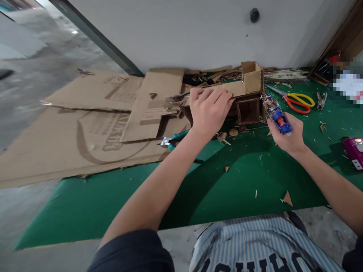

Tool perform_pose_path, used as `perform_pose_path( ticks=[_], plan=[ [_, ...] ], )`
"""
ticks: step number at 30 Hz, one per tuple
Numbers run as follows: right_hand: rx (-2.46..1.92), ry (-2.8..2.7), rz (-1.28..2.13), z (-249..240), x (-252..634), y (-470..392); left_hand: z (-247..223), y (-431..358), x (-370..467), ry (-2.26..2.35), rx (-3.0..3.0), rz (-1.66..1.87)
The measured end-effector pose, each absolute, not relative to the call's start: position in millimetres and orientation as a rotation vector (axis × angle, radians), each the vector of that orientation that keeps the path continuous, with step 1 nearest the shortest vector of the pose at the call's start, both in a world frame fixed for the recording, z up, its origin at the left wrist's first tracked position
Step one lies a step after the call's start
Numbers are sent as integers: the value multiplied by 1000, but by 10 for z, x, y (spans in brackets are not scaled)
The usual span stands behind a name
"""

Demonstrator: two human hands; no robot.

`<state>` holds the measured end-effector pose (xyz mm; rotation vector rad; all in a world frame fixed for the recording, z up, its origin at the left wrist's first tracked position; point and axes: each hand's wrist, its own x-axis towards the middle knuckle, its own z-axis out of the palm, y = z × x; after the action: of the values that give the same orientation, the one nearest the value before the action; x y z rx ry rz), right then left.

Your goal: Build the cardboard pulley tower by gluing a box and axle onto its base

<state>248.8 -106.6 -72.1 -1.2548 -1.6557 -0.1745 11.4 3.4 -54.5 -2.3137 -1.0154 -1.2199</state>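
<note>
My left hand (211, 109) is closed over the top edge of a long cardboard structure (251, 90) with an open box-shaped compartment at its right end. In my right hand (289, 134) is a small blue toy car (282, 120) with an orange part inside, held tilted against the structure's right end. Scraps of shredded material cover the car's far end. Below the structure lie small round brown discs (234, 132). Teal-handled pliers (172, 142) rest to the left, partly hidden by my left forearm.
Scissors (299, 104) with red and yellow handles and small metal pliers (321, 100) lie at right. A purple toy car (356, 153) sits near the right edge. Large cardboard sheets (93, 132) cover the left side. Cardboard strips (221, 73) line the white wall (193, 34).
</note>
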Motion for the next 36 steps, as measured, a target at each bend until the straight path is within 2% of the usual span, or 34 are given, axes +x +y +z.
perform_pose_path(
  ticks=[36],
  plan=[
    [-1245,-1682,-130,-755,2467,-1072,-518,21,125,-1110,-2391,-1197]
  ],
)
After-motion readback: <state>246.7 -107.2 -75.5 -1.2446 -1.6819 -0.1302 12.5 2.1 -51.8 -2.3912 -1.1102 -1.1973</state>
